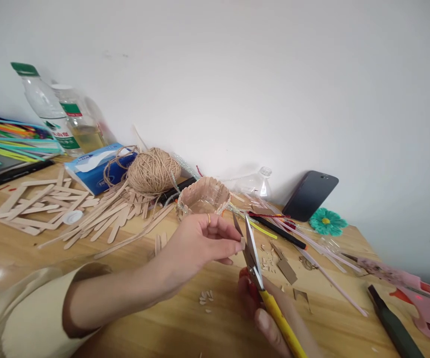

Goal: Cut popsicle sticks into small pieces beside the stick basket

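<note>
Two hands (200, 243), steel-bladed scissors (254, 261), wood chip (242, 243)

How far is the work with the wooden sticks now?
Done: a small round basket of sticks stands on the table. In hand: the left hand holds a small stick piece between the open blades of yellow-handled scissors in the right hand. Left: many uncut sticks lie loose.
</note>
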Motion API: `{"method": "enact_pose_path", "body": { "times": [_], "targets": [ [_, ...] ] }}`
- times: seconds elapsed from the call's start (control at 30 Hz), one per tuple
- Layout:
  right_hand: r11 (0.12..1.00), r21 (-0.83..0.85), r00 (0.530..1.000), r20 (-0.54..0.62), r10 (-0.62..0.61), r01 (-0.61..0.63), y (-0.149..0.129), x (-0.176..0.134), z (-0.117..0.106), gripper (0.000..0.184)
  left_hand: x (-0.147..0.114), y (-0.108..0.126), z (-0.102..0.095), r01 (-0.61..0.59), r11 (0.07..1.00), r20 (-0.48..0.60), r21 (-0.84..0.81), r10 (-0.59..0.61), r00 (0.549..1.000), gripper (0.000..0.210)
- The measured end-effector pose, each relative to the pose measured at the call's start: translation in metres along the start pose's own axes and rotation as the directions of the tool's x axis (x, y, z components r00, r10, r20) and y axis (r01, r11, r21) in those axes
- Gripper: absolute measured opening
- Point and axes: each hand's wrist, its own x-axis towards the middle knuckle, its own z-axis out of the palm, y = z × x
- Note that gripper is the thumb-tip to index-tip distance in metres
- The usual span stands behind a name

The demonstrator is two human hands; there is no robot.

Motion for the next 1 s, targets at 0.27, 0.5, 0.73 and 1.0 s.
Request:
{"method": "enact_pose_path", "body": {
  "times": [0.27, 0.5, 0.73, 1.0],
  "targets": [
    [1.0, 0.029, 0.998, -0.056, 0.0, 0.002, 0.0079, -0.0033, 0.0052, 0.06, -0.0004, -0.0002, 0.0024, 0.03, 0.999, -0.022, 0.022, -0.03, 0.999, 0.015],
    [0.999, -0.018, 0.999, -0.03, -0.046, 0.045, 0.0074, -0.0039, 0.004, 0.05, -0.0008, 0.0003, 0.0001, -0.024, 0.994, -0.003, 0.111, 0.024, 1.0, 0.018],
    [0.998, -0.028, 0.998, -0.033, -0.061, 0.06, 0.0113, -0.0066, 0.005, 0.056, -0.0038, 0.0004, 0.0016, -0.037, 0.982, -0.043, 0.185, 0.046, 0.998, 0.021],
    [0.999, -0.014, 0.998, -0.04, -0.044, 0.043, 0.0054, -0.0054, 0.0056, 0.055, -0.0056, 0.0024, 0.0021, -0.009, 0.982, -0.052, 0.187, 0.019, 0.998, 0.022]
  ]
}}
